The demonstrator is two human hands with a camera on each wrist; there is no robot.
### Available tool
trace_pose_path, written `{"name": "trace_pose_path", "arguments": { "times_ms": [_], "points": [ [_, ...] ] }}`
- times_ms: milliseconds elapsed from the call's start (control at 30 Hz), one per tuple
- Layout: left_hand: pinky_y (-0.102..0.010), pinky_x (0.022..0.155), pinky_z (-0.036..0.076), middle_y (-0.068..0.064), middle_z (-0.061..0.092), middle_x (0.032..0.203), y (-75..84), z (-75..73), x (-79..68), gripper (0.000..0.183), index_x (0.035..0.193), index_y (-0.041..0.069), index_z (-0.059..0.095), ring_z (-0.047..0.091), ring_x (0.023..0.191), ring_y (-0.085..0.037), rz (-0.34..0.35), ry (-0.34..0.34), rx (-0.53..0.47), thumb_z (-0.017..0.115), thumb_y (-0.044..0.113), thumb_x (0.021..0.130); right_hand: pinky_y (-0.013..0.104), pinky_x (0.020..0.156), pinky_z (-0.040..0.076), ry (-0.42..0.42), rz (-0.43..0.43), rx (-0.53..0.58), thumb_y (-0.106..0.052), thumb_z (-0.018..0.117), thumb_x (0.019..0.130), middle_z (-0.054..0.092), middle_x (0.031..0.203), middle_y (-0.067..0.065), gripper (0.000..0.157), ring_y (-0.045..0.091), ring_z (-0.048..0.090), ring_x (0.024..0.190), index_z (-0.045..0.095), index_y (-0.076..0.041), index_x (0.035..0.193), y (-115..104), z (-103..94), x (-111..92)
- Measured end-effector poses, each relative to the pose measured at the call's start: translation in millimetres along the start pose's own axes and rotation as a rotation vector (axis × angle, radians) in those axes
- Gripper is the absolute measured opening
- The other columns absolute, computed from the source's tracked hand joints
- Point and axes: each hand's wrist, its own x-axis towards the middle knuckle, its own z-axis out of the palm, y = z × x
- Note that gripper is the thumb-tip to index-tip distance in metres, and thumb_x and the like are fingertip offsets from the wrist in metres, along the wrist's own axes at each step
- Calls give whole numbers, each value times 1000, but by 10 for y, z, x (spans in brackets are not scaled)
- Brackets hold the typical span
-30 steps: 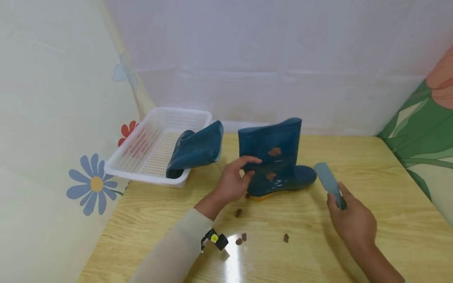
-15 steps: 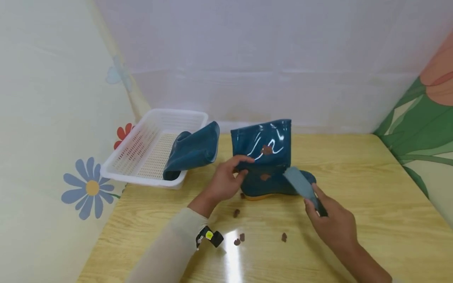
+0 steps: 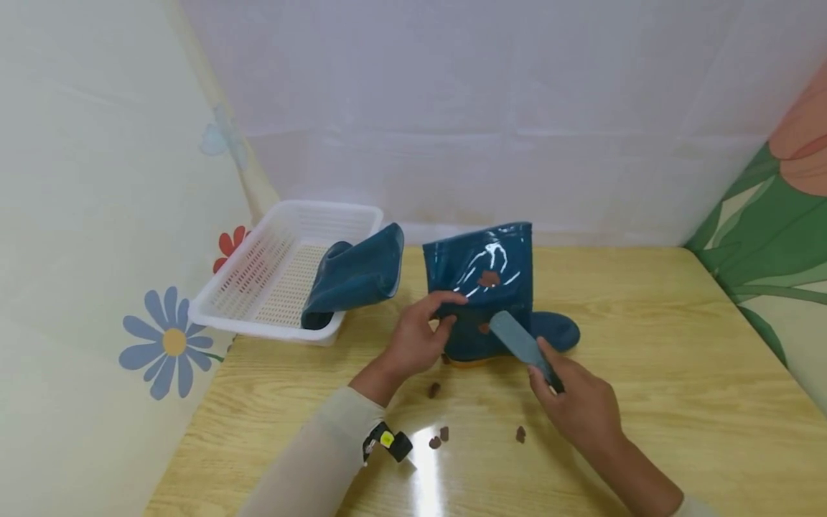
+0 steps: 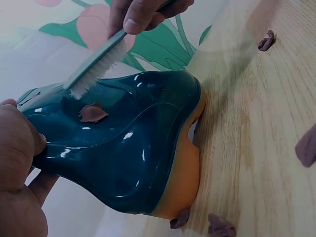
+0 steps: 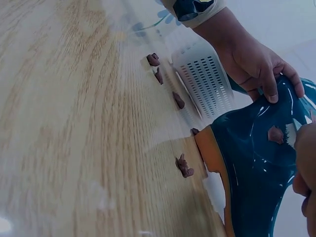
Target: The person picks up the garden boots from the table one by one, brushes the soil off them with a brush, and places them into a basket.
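Note:
A glossy dark teal rubber boot with an orange sole stands on the wooden table. Its shaft carries a brown mud-like patch, and a lower patch sticks to the ankle area. My left hand grips the back of the boot around the ankle, thumb and fingers on either side. In my right hand is a brush with a grey-blue back, held by its dark handle. White bristles face the boot, right by the lower patch.
A white perforated basket stands at the table's back left. A second teal boot leans in it, its shaft jutting over the right rim. Several brown crumbs lie in front of the standing boot, including one crumb toward the right hand.
My right hand has carried the brush leftward from beside the toe to the boot's ankle. The left hand keeps its grip, and the boot's shaft has tilted slightly.

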Motion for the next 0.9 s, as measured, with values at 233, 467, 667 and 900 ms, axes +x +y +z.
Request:
{"name": "trace_pose_path", "arguments": {
  "times_ms": [233, 467, 667, 900],
  "points": [
    [-39, 86, 56, -5, 66, 128, -19, 0, -5, 38, 127, 13, 64, 63, 109, -18, 5, 8, -18, 61, -10, 96, 21, 45, 30, -18, -73, -12, -16, 82, 85, 57, 71, -4, 50, 2, 36, 54, 70, -5, 132, 52, 61, -57],
    [-38, 85, 57, -4, 66, 129, -30, 2, -10, 40, 127, 15, 64, 62, 108, -17, 6, 10, -26, 61, -10, 96, 23, 46, 33, 23, -98, 8, -14, 82, 83, 67, 79, 3, 53, 4, 42, 57, 69, -3, 132, 43, 12, -49],
    [-37, 83, 57, -4, 67, 127, -24, 7, -11, 39, 127, 14, 64, 63, 104, -17, 18, 13, -28, 62, -10, 96, 23, 46, 32, 16, -65, 5, -15, 80, 86, 58, 71, 0, 51, 7, 40, 56, 67, -3, 134, -2, 21, -1],
    [-39, 85, 57, -4, 66, 129, -30, 19, -13, 39, 128, 14, 64, 62, 107, -17, -4, 6, -24, 61, -9, 97, 21, 45, 32, 12, -90, 1, -15, 82, 83, 66, 77, 1, 50, 3, 41, 56, 70, -3, 130, 54, 81, -69]
  ]
}}
